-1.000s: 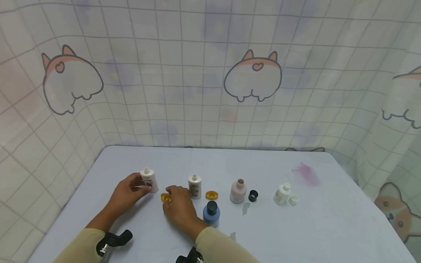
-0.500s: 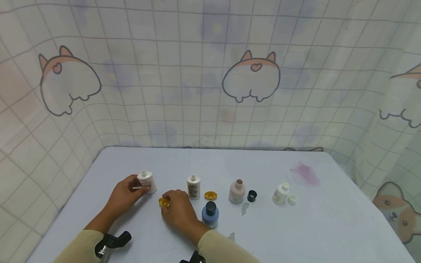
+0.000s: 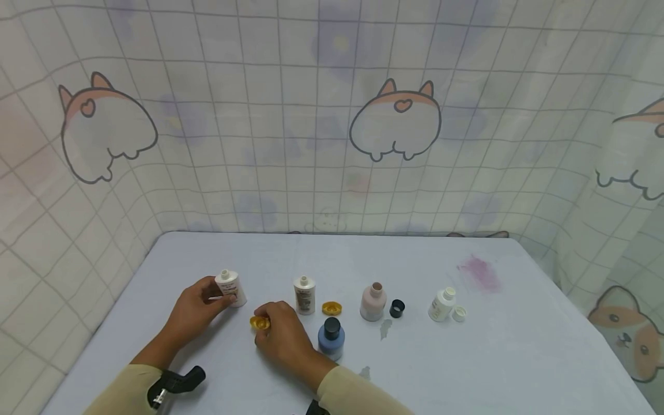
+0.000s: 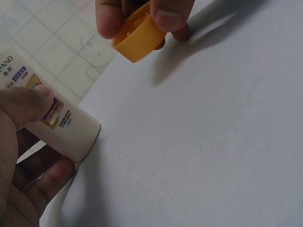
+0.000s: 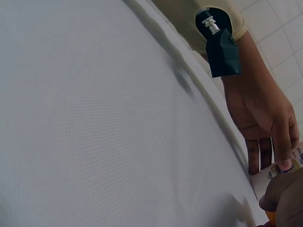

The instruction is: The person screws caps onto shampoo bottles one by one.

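Observation:
My left hand (image 3: 194, 308) grips a white bottle (image 3: 231, 290) with a narrow bare spout, leaning slightly. In the left wrist view the thumb presses on the printed label of this bottle (image 4: 78, 132). A little to the right, my right hand (image 3: 287, 337) pinches a yellow flip-top cap (image 3: 259, 323) between thumb and fingers. Its hollow side partly shows as the cap (image 4: 142, 40) is held apart from the bottle in the left wrist view. In the right wrist view, the right fingers (image 5: 289, 198) cover most of the cap.
Right of the hands stand a similar uncapped white bottle (image 3: 305, 297), a yellow cap (image 3: 332, 308) and a blue bottle (image 3: 331, 343) with a black cap. Farther right are an open pink bottle (image 3: 373, 304), a black cap (image 3: 397, 308), a small white bottle (image 3: 441, 306) and a white cap (image 3: 459, 314).
My right hand has shifted slightly toward me with the yellow cap, away from the second white bottle. The bottle in my left hand has moved slightly left and nearer.

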The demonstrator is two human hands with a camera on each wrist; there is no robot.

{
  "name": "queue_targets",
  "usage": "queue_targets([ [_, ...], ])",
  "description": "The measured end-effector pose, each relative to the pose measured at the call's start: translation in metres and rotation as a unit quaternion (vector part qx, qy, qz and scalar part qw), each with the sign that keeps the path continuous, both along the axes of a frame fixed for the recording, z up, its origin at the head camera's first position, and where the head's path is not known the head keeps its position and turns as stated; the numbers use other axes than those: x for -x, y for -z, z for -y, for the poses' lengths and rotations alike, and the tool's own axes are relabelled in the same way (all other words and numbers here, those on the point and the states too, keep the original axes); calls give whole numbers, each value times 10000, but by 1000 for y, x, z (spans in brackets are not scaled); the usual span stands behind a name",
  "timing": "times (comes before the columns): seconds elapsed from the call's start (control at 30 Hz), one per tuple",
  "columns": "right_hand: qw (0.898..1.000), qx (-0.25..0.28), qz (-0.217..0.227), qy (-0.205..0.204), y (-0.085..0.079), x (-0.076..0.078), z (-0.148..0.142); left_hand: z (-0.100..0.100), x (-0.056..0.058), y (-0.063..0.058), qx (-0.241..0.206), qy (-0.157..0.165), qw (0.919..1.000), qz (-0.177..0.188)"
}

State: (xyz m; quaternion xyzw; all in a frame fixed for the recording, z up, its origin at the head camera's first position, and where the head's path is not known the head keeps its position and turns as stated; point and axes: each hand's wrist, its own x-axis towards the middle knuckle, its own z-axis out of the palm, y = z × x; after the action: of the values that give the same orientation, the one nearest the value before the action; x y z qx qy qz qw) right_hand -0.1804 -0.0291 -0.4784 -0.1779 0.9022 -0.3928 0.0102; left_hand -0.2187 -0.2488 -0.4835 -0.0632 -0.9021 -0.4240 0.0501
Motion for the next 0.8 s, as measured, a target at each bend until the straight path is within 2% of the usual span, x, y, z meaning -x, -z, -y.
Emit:
queue_targets([
  [0.2, 9997, 190, 160, 1, -6, -2, -1, 1, -1, -2, -4, -11, 10000, -72],
  [0.47, 9982, 543, 109, -219, -11, -10, -6, 4, -8, -7, -2, 54, 9999, -101],
  [0.8, 9953, 755, 384, -461, -25, -24, -19, -2, -18, -11, -198, 271, 9994, -40],
])
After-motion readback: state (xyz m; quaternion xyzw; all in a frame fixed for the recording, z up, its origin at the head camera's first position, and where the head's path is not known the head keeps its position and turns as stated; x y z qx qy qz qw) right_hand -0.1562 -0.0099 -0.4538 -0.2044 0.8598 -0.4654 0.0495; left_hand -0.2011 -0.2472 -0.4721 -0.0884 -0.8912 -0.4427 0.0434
